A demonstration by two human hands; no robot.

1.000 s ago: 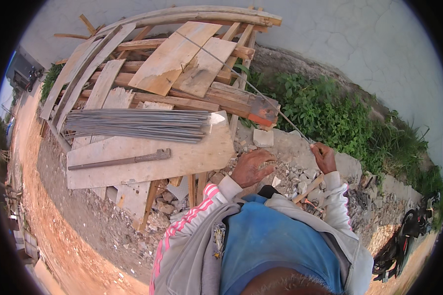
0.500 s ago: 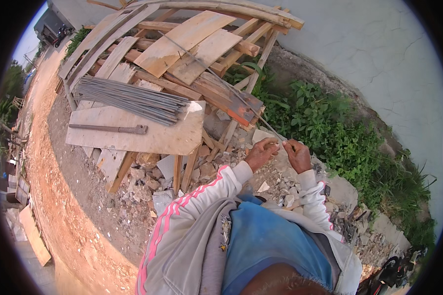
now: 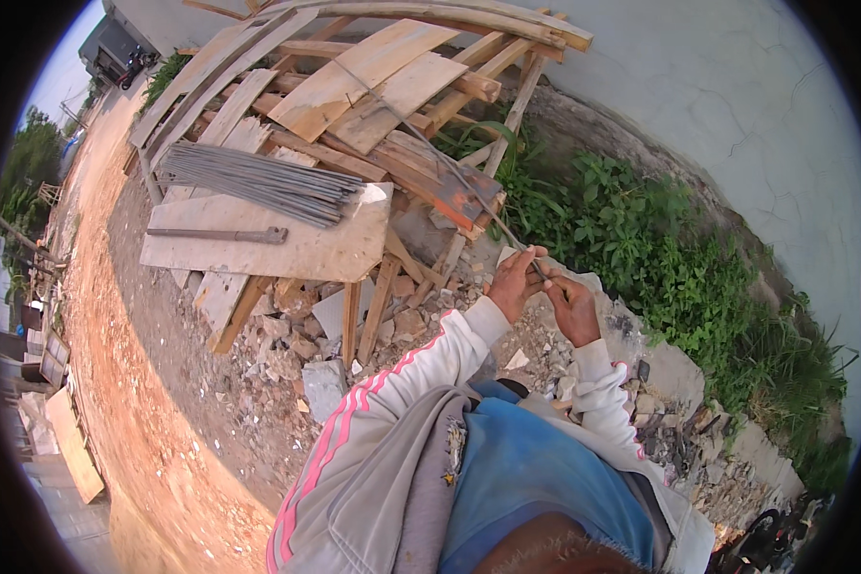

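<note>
A long thin steel rod (image 3: 465, 180) slants from the wooden boards at the back down to my two hands. Close to its near end, my left hand (image 3: 513, 284) has its fingers raised against the rod, with the thumb side closing on it. Just right of it, my right hand (image 3: 574, 311) pinches the rod's tip between thumb and fingers. The rod's far part lies over a sheet of plywood (image 3: 364, 81). To the left, a bundle of similar steel rods (image 3: 263, 182) rests on a board (image 3: 268, 251), beside a bar with a thicker slotted end (image 3: 217, 234).
Stacked planks and timber (image 3: 450, 115) form a rough bench ahead. Broken rubble (image 3: 292, 330) covers the ground below it. Green plants (image 3: 631, 220) grow along a grey wall (image 3: 737, 105) on the right. A dirt road (image 3: 115, 316) runs along the left.
My hands have drawn closer together on the rod's near end, and the left fingers have lifted upward. The rod's near part has shifted slightly left, and the view has turned a little.
</note>
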